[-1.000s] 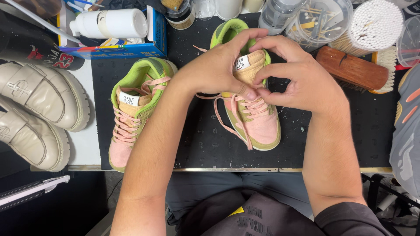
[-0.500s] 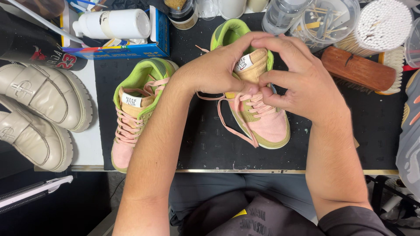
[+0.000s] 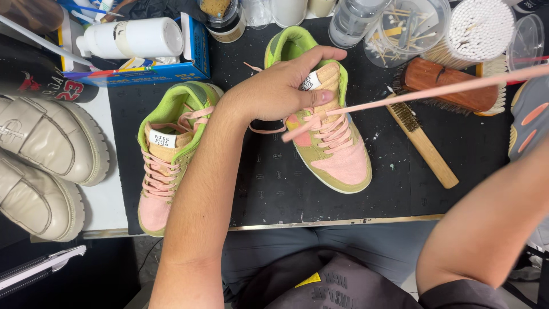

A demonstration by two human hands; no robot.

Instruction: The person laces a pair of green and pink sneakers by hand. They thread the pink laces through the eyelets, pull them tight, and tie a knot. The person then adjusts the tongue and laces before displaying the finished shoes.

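My left hand [image 3: 280, 91] grips the tongue and collar of a pink, tan and green sneaker [image 3: 343, 163] standing on a black mat [image 3: 257, 189]. A pink lace [image 3: 434, 90] runs taut from that sneaker's eyelets up and to the right, out of the picture. My right hand is past the right edge; only its forearm [image 3: 486, 229] shows at the lower right. The matching sneaker [image 3: 166, 166], still laced, lies to the left of my left arm.
A pair of beige shoes [image 3: 40, 149] sits at the left. A blue box with a white bottle [image 3: 137, 37], jars, a tub of cotton swabs [image 3: 480, 28], two wooden brushes [image 3: 452, 83] and a grey shoe [image 3: 529, 120] ring the mat.
My right hand has left the sneaker and moved off to the right, drawing the pink lace out long and taut. My left hand stays on the tongue.
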